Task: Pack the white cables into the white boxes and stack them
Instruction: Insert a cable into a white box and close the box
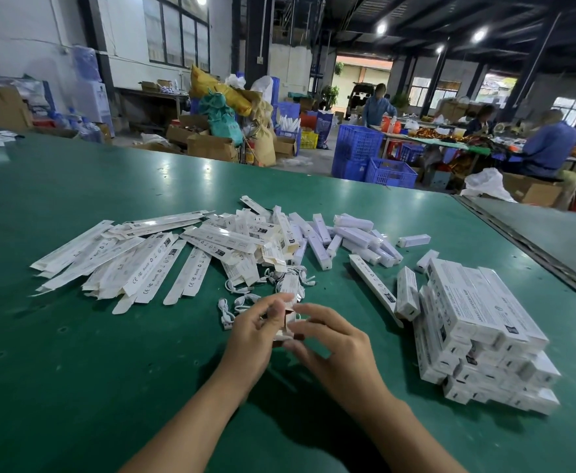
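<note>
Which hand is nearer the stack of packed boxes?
Right. The right hand sits left of the stack; the left hand lies farther left, both holding one small box.

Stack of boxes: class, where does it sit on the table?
In the head view the stack of boxes sits on the right of the table, just right of the right hand.
</note>
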`<move>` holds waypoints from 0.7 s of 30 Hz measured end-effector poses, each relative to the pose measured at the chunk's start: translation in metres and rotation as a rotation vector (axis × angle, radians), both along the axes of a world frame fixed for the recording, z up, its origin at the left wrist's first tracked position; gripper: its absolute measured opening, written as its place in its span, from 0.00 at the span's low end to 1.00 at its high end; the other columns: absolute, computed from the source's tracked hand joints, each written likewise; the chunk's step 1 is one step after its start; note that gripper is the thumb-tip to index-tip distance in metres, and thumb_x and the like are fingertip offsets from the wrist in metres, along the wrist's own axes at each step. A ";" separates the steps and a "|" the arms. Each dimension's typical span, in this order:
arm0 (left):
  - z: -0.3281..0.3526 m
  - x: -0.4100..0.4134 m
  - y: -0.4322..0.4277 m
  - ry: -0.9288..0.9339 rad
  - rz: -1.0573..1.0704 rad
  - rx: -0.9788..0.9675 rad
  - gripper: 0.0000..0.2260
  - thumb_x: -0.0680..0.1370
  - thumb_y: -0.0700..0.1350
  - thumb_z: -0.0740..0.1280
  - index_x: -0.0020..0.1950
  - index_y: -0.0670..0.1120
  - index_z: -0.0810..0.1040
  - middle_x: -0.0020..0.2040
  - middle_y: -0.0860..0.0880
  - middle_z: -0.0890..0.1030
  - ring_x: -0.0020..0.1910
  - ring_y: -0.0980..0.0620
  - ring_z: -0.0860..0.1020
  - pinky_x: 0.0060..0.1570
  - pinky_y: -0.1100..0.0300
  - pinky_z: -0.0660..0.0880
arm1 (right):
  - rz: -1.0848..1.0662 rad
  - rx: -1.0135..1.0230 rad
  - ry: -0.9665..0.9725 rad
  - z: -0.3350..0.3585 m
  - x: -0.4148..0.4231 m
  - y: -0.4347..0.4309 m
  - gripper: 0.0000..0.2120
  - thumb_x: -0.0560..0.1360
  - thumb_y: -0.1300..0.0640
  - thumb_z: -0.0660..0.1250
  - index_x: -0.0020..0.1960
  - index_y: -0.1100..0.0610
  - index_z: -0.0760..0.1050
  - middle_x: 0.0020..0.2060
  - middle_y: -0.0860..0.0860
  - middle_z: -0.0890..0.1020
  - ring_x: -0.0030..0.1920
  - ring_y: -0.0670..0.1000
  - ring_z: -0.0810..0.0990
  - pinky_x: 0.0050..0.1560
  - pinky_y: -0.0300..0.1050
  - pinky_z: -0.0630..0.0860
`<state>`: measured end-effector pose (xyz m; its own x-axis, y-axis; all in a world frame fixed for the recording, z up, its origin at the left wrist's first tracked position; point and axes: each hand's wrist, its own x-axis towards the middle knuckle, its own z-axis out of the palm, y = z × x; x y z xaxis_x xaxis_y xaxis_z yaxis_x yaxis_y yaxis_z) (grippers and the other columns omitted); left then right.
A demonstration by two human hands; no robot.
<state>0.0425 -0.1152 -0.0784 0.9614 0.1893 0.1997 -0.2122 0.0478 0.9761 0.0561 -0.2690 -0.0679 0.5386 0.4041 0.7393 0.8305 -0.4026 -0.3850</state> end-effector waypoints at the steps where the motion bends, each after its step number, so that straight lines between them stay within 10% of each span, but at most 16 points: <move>1: 0.000 0.000 -0.001 0.012 -0.022 -0.011 0.13 0.75 0.59 0.62 0.53 0.60 0.84 0.54 0.56 0.85 0.53 0.59 0.83 0.45 0.68 0.78 | -0.022 0.026 -0.002 0.000 0.000 0.001 0.08 0.73 0.56 0.75 0.49 0.58 0.84 0.55 0.49 0.82 0.48 0.40 0.82 0.50 0.36 0.79; 14: -0.004 0.004 -0.003 0.055 -0.097 -0.113 0.16 0.75 0.60 0.64 0.55 0.56 0.85 0.56 0.46 0.85 0.60 0.43 0.81 0.61 0.44 0.77 | -0.176 0.118 -0.100 -0.006 0.002 0.006 0.07 0.71 0.68 0.74 0.49 0.61 0.84 0.46 0.52 0.83 0.47 0.40 0.79 0.49 0.27 0.73; 21: -0.002 0.005 -0.005 0.062 -0.097 -0.146 0.14 0.75 0.55 0.63 0.53 0.57 0.86 0.52 0.45 0.86 0.53 0.42 0.84 0.49 0.54 0.82 | -0.125 0.120 -0.069 -0.004 0.002 0.005 0.05 0.71 0.65 0.74 0.47 0.61 0.84 0.46 0.52 0.83 0.44 0.41 0.80 0.47 0.32 0.77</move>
